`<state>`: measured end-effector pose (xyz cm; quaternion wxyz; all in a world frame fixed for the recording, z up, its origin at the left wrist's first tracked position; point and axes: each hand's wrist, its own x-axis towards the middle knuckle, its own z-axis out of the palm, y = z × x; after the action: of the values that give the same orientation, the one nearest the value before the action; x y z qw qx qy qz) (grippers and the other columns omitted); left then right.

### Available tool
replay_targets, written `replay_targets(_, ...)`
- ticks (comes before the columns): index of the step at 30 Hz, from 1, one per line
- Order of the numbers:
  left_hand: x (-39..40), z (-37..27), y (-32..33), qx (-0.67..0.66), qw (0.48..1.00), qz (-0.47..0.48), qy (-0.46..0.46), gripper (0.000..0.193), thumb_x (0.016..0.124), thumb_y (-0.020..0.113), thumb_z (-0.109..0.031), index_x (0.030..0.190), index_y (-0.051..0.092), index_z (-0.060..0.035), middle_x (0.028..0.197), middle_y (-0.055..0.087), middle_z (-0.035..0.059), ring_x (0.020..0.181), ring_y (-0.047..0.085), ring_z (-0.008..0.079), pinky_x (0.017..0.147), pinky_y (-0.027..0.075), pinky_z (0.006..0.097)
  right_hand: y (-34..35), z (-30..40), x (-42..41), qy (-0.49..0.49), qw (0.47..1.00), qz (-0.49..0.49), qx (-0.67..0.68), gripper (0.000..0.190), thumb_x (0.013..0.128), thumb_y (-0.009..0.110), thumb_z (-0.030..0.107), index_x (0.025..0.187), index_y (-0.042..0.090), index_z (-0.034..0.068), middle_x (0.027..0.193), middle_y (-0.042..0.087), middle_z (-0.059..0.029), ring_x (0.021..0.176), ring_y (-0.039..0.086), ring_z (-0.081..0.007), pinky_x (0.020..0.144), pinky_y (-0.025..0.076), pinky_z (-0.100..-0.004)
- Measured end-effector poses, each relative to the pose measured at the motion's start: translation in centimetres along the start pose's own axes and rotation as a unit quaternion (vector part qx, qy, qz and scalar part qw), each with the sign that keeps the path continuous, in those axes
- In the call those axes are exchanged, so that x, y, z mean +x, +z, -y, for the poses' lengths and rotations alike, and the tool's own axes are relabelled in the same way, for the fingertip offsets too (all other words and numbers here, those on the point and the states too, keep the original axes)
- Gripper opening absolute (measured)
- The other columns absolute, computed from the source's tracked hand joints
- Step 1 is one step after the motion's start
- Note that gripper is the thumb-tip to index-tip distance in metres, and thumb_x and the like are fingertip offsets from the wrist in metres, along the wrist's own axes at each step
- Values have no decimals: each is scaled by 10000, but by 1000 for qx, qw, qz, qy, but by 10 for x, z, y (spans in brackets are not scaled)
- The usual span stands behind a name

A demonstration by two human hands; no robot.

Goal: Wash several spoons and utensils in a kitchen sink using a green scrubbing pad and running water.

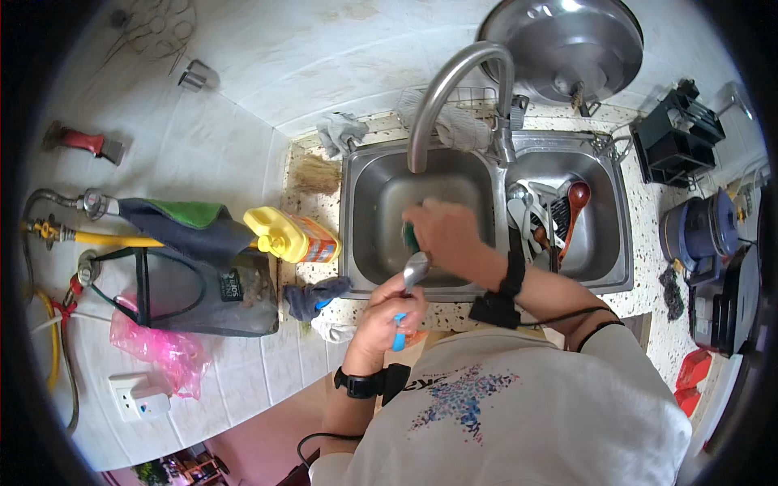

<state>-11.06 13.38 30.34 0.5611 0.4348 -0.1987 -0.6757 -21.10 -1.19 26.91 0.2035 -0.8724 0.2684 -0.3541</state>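
My left hand grips a blue-handled spoon over the front edge of the left sink basin. The spoon's metal bowl points up towards the faucet, and the blue handle comes out below my fist. Above the basin is my right hand, slightly blurred, with its fingers closed on a dark green scouring pad. Pad and spoon bowl are very close; whether they touch I cannot tell. Over the basin arches a steel gooseneck faucet, its spout above and left of my right hand.
Several utensils, among them a red-brown ladle, lie in the right basin. A yellow detergent bottle and a dark cloth are left of the sink. A large steel wok lid leans behind; a black rack stands at right.
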Motion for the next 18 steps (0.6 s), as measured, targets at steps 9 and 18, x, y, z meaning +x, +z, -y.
replay_targets(9,-18,-13,-15,-22,987,38,152,339,955,447,-212,1165,494,50,620,510,90,490,436,139,435,344,252,7,-22,-18,56,995,69,38,159,777,588,66,910,642,134,789,629,-103,760,629,-298,643,492,-403)
replay_targets(18,-28,-21,-14,-99,982,55,150,529,966,325,-469,1018,557,4,705,560,136,563,453,130,494,340,237,-1,-29,-27,79,983,119,116,169,802,556,49,936,648,94,857,655,-144,807,625,-338,722,488,-417)
